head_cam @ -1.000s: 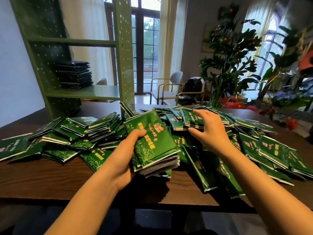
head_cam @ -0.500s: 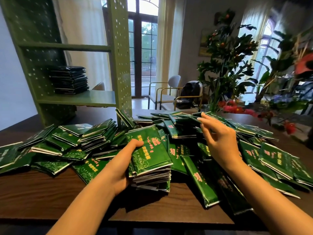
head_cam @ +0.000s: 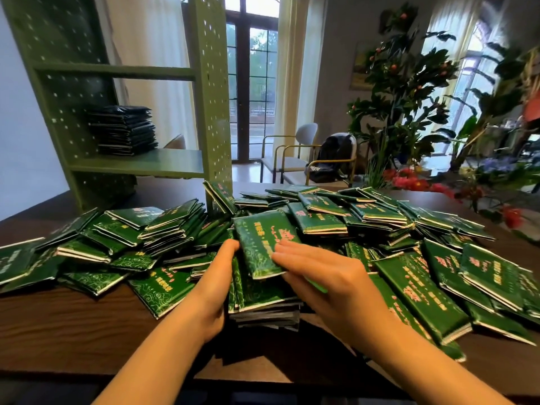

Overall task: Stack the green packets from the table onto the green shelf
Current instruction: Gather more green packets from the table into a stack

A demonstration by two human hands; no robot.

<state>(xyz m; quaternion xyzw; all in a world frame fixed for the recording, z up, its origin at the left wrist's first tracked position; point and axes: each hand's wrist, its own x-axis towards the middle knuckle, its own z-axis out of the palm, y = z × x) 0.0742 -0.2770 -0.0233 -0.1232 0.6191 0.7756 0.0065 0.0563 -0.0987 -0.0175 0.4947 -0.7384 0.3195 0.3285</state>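
Green packets with pink and yellow print lie heaped across the dark wooden table [head_cam: 73,325]. In front of me I hold a thick stack of green packets [head_cam: 260,290]. My left hand [head_cam: 213,285] grips its left side, thumb on the top edge. My right hand [head_cam: 324,276] lies on the right side, fingers flat on a top packet [head_cam: 257,244] that tilts upward. The green pegboard shelf [head_cam: 152,162] stands at the back left, with a dark pile of packets [head_cam: 122,130] on its lower board.
Loose packets [head_cam: 438,276] spread right of the stack and more packets [head_cam: 122,244] left of it. Chairs [head_cam: 292,153] with a black bag stand behind the table. Plants and red flowers [head_cam: 409,112] fill the right background.
My right hand came back from the far pile and laid a packet on top of the stack. My left hand kept its grip on the stack.
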